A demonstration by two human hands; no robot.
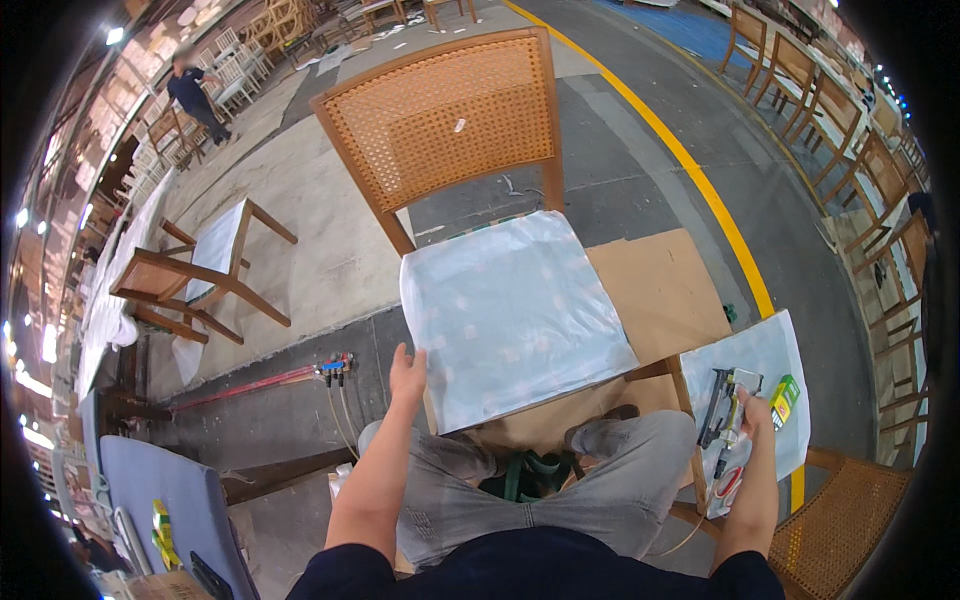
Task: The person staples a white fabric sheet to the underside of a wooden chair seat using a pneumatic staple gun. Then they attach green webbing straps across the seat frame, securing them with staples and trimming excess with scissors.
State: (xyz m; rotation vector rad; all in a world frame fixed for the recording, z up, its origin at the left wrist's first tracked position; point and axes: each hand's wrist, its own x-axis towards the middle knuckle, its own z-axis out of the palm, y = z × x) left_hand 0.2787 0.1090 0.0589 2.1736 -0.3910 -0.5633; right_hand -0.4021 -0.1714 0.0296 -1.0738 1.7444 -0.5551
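In front of me stands a wooden chair with a woven cane back (450, 115). White translucent sheeting covers its seat (515, 320). At the seat's near left edge is my left hand (405, 375), fingers stretched out, seemingly touching the edge and holding nothing. To the right, my right hand (757, 412) is closed around a staple gun (728, 405), above another sheeted chair seat (745, 350). On that seat lie a green and yellow box (786, 400) and red-handled scissors (725, 492).
Flat cardboard (665, 290) lies under the chair. Another chair (205, 265) rests tipped on the left, near an air fitting with hoses (335, 368). A grey-blue padded surface (165, 480) is at lower left. A person (195, 95) stands far left; chairs (835, 115) line the right.
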